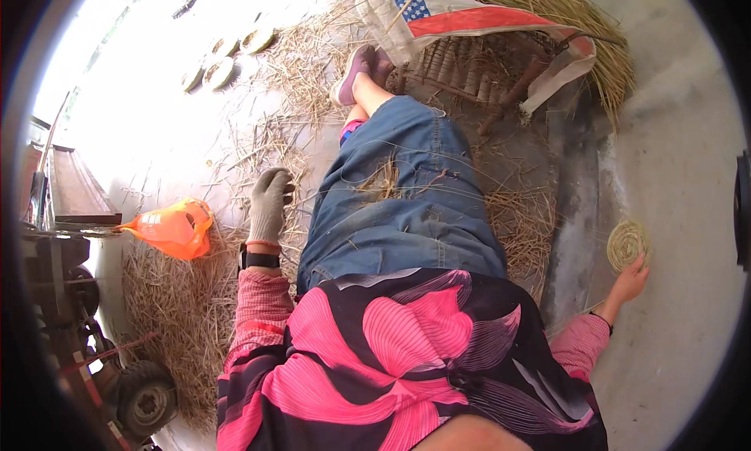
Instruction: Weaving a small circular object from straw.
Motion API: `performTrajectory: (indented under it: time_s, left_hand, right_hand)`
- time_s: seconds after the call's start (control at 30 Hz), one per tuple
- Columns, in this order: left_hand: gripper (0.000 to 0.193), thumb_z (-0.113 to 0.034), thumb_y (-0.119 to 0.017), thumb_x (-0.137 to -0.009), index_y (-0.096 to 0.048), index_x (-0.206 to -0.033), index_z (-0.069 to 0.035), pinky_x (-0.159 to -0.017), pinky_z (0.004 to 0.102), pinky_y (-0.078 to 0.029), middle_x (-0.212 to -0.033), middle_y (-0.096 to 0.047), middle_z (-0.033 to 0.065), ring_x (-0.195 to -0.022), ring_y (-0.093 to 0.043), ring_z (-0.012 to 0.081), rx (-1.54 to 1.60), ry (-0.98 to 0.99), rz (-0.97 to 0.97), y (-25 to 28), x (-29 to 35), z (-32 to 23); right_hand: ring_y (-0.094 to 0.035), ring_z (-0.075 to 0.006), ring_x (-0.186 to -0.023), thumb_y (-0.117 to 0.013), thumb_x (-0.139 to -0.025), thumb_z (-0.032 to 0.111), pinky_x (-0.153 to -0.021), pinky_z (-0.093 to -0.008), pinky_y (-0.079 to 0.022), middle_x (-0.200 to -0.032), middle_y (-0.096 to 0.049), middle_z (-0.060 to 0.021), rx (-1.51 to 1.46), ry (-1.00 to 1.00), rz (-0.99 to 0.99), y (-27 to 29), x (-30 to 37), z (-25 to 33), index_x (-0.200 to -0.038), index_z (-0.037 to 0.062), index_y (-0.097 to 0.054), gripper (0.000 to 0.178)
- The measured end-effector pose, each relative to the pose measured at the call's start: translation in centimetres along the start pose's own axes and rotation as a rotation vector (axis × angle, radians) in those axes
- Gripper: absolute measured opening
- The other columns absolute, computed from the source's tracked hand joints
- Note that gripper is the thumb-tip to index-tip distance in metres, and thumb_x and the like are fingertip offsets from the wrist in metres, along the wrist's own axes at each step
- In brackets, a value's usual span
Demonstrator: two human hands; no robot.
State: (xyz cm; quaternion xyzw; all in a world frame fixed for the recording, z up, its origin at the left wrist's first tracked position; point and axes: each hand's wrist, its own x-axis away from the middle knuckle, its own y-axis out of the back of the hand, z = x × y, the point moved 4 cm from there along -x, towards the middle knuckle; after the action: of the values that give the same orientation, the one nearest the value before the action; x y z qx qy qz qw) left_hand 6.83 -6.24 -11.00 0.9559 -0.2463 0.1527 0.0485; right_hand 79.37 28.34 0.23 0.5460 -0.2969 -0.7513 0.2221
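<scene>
At the far right, my bare right hand [632, 279] grips the lower edge of a round coil of pale plaited straw [628, 246], held up beside the wall. That arm reaches out sideways from my body. On the left, my left hand [271, 204] wears a grey knit glove and hangs above the straw-strewn floor. Its fingers are loosely bent and slightly apart, with nothing visible in them. Bits of straw [383, 179] lie on the blue denim cloth [399, 216] over my lap and legs.
Ahead stands a low woven chair [469, 71] with a printed sack [485, 21] and a bundle of long straw [547, 5]. An orange plastic bag [178, 228] lies left on loose straw [180, 310]. Several round woven pieces [219, 73] lie farther off. A wheeled vehicle [145, 396] stands lower left.
</scene>
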Motion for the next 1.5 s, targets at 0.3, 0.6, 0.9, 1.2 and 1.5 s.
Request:
performTrajectory:
  time_s: [0.3, 0.6, 0.9, 1.2, 1.5]
  left_hand:
    - [0.022, -0.024, -0.062, -0.088, -0.067, -0.107, -0.014, -0.092, 0.0406, -0.049, -0.118, -0.062, 0.0123, -0.109, -0.060, 0.0326, -1.205, -0.596, 0.303, -5.4, 1.1, 1.1]
    - [0.018, -0.022, -0.059, -0.092, -0.063, -0.099, -0.006, -0.084, 0.0449, -0.050, -0.103, -0.063, 0.0149, -0.102, -0.060, 0.0342, -1.444, -0.307, 0.095, 2.6, -2.0, 0.7]
    - [0.022, -0.014, -0.053, -0.087, -0.067, -0.101, -0.004, -0.087, 0.0468, -0.052, -0.101, -0.067, 0.0228, -0.099, -0.064, 0.0390, -1.502, -0.125, -0.429, 24.1, -2.8, 4.9]
    - [0.028, -0.021, -0.059, -0.093, -0.061, -0.117, -0.005, -0.092, 0.0392, -0.049, -0.117, -0.063, 0.0187, -0.108, -0.060, 0.0332, -1.093, -0.615, -0.286, 7.8, -2.0, -9.3]
    - [0.022, -0.015, -0.056, -0.098, -0.065, -0.112, 0.000, -0.089, 0.0283, -0.047, -0.103, -0.065, 0.0107, -0.095, -0.062, 0.0178, -0.301, -0.506, 0.850, -17.5, 9.7, -19.3]
  right_hand:
    - [-0.064, -0.0435, -0.089, -0.044, -0.095, 0.060, -0.071, -0.0504, -0.049, -0.097, -0.068, -0.0240, 0.040, -0.042, 0.141, -1.3, 0.6, -0.4, -0.103, -0.0016, -0.063, 0.065]
    - [-0.063, -0.0448, -0.091, -0.046, -0.097, 0.056, -0.075, -0.0502, -0.049, -0.098, -0.067, -0.0251, -0.157, -0.010, 0.176, -1.3, 1.1, 4.8, -0.104, -0.0017, -0.061, 0.060]
    - [-0.064, -0.0437, -0.086, -0.052, -0.096, 0.050, -0.070, -0.0480, -0.049, -0.092, -0.068, -0.0227, -0.314, 0.210, 0.205, -0.9, 1.6, 14.5, -0.103, 0.0024, -0.061, 0.049]
    - [-0.061, -0.0299, -0.068, -0.072, -0.083, 0.030, -0.057, -0.0398, -0.048, -0.077, -0.059, -0.0094, -0.883, 1.136, 0.270, 11.6, 9.0, 34.8, -0.092, 0.0084, -0.059, 0.027]
    - [-0.053, -0.0167, -0.057, -0.067, -0.080, 0.037, -0.052, -0.0315, -0.044, -0.067, -0.044, -0.0001, -0.995, 1.740, 0.037, 19.0, 12.5, 43.4, -0.081, 0.0145, -0.051, 0.028]
